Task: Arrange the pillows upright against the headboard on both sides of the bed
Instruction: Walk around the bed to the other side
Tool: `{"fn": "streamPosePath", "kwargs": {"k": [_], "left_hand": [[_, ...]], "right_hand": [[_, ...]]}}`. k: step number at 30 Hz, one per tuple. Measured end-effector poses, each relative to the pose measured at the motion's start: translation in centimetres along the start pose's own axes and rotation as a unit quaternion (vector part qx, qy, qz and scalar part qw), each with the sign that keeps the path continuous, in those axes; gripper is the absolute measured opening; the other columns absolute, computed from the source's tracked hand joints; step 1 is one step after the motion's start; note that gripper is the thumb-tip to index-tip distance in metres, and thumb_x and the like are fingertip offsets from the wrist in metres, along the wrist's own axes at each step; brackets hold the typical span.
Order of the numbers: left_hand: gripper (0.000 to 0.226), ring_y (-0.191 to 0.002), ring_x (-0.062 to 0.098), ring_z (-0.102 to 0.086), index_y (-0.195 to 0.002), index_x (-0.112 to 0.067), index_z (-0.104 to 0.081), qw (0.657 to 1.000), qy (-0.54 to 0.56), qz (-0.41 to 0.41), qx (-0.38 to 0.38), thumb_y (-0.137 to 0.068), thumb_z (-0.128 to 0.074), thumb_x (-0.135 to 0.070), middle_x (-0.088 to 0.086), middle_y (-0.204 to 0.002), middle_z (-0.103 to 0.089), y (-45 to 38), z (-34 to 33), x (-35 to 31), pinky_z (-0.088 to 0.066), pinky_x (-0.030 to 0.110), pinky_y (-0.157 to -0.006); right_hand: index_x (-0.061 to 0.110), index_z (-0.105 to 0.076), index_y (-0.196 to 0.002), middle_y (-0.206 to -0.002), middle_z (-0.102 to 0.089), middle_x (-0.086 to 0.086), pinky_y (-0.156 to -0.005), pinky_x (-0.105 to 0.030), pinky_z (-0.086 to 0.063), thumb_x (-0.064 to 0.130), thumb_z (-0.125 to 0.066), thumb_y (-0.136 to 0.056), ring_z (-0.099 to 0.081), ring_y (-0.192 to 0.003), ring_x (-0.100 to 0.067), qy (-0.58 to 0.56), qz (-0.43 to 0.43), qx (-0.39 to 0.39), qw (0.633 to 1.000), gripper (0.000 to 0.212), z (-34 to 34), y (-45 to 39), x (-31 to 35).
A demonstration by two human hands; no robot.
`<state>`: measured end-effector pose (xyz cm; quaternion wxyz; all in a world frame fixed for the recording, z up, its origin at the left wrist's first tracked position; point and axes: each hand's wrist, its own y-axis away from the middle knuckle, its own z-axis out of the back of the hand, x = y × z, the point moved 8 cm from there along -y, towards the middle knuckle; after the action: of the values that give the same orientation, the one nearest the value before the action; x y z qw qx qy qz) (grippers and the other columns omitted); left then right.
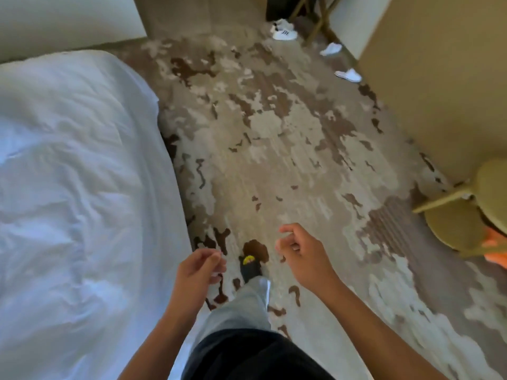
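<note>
Both hands, left hand [199, 267] and right hand [299, 252], hang loosely curled, holding nothing.
Likely walking beside the bed [68, 174]; no pillows visible, so next comes reaching them.

We see a patchy brown carpet [274, 133], a white bed [76, 174] at left, beige walls [439, 64], a chair [472, 209] and slippers [348, 75] at right.

We see a mottled beige-and-brown carpet [288, 138], white slippers [348, 75], a white striped sneaker [284, 32] and a round yellow chair [463, 215].
</note>
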<state>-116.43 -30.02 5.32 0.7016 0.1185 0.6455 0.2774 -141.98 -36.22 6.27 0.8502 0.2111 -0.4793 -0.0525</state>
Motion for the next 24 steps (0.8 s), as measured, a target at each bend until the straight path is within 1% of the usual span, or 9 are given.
{"fn": "streamPosePath", "kwargs": {"k": [2,4,6,8,13,17,19,22,24], "left_hand": [[0.018,-0.087,0.02,-0.074,-0.099,-0.012,-0.074,1.0,0.009,-0.005,0.001,-0.102,-0.058,-0.02,0.006,-0.088,-0.077,-4.8,-1.9,-3.8,-0.061,0.037,-0.077],[0.019,-0.087,0.022,-0.074,-0.098,-0.01,-0.073,1.0,0.008,-0.013,0.004,-0.102,-0.057,-0.019,0.007,-0.087,-0.077,-9.7,-4.1,-8.0,-0.061,0.033,-0.075],[0.018,-0.086,0.022,-0.074,-0.098,-0.01,-0.073,1.0,0.009,-0.019,0.015,-0.101,-0.057,-0.019,0.007,-0.087,-0.077,-14.5,-6.7,-12.5,-0.061,0.035,-0.077],[0.018,-0.088,0.022,-0.074,-0.098,-0.011,-0.072,0.999,0.02,-0.024,0.033,-0.101,-0.057,-0.02,0.008,-0.088,-0.076,-19.0,-9.1,-17.0,-0.061,0.04,-0.081],[0.018,-0.09,0.022,-0.075,-0.102,-0.013,-0.072,0.995,0.035,-0.076,0.057,-0.101,-0.057,-0.023,0.006,-0.094,-0.077,-31.2,-13.0,-27.7,-0.061,0.041,-0.082],[0.019,-0.094,0.022,-0.074,-0.105,-0.015,-0.072,0.995,0.043,-0.084,0.011,-0.101,-0.056,-0.026,0.005,-0.097,-0.076,-41.7,-12.6,-33.7,-0.06,0.041,-0.083],[0.02,-0.093,0.024,-0.074,-0.105,-0.013,-0.072,0.996,0.054,-0.066,-0.037,-0.101,-0.057,-0.026,0.008,-0.097,-0.076,-46.4,-11.5,-35.9,-0.06,0.045,-0.085],[0.022,-0.092,0.03,-0.073,-0.102,-0.008,-0.073,0.988,0.097,-0.029,-0.117,-0.101,-0.057,-0.024,0.013,-0.095,-0.076,-51.4,-8.9,-38.4,-0.059,0.05,-0.086],[0.024,-0.094,0.035,-0.072,-0.099,-0.007,-0.073,0.978,0.132,-0.004,-0.164,-0.101,-0.057,-0.025,0.015,-0.094,-0.076,-53.9,-6.9,-39.8,-0.059,0.047,-0.083]], "right_hand": [[0.037,-0.062,-0.125,-0.108,-0.076,0.008,-0.093,-0.026,-0.058,0.044,-0.058,-0.105,-0.073,-0.102,-0.006,-0.002,-0.007,0.001,1.0,0.021,2.1,-4.6,1.0],[0.042,-0.062,-0.12,-0.105,-0.077,0.01,-0.089,-0.023,-0.058,0.045,-0.06,-0.103,-0.074,-0.099,-0.004,-0.013,-0.018,-0.005,1.0,0.017,4.7,-8.8,1.5],[0.047,-0.064,-0.113,-0.101,-0.078,0.009,-0.084,-0.022,-0.061,0.042,-0.062,-0.101,-0.075,-0.095,-0.006,-0.023,-0.031,-0.017,0.999,0.012,7.7,-13.1,2.1],[0.051,-0.065,-0.107,-0.098,-0.079,0.011,-0.084,-0.023,-0.061,0.04,-0.065,-0.101,-0.076,-0.094,-0.003,-0.021,-0.042,-0.034,0.998,0.013,10.9,-17.5,2.8],[0.057,-0.062,-0.106,-0.095,-0.079,0.02,-0.074,-0.008,-0.053,0.041,-0.065,-0.099,-0.075,-0.09,0.003,0.006,-0.038,-0.058,0.998,0.018,17.1,-30.7,5.5],[0.048,-0.064,-0.108,-0.095,-0.08,0.013,-0.085,-0.023,-0.057,0.032,-0.067,-0.102,-0.076,-0.093,-0.003,0.013,-0.021,-0.023,0.999,0.017,19.2,-45.0,8.5],[0.047,-0.063,-0.109,-0.095,-0.08,0.015,-0.083,-0.023,-0.057,0.031,-0.065,-0.103,-0.075,-0.092,0.001,0.022,-0.007,0.019,1.0,0.017,19.4,-53.1,11.5],[0.046,-0.063,-0.11,-0.097,-0.079,0.011,-0.074,-0.016,-0.057,0.034,-0.065,-0.102,-0.074,-0.091,0.001,0.034,0.029,0.073,0.996,0.014,19.0,-63.7,18.1],[0.041,-0.064,-0.115,-0.101,-0.077,0.009,-0.083,-0.026,-0.061,0.035,-0.064,-0.104,-0.074,-0.096,-0.004,0.051,0.056,0.12,0.99,0.013,17.9,-69.9,23.3]]}}
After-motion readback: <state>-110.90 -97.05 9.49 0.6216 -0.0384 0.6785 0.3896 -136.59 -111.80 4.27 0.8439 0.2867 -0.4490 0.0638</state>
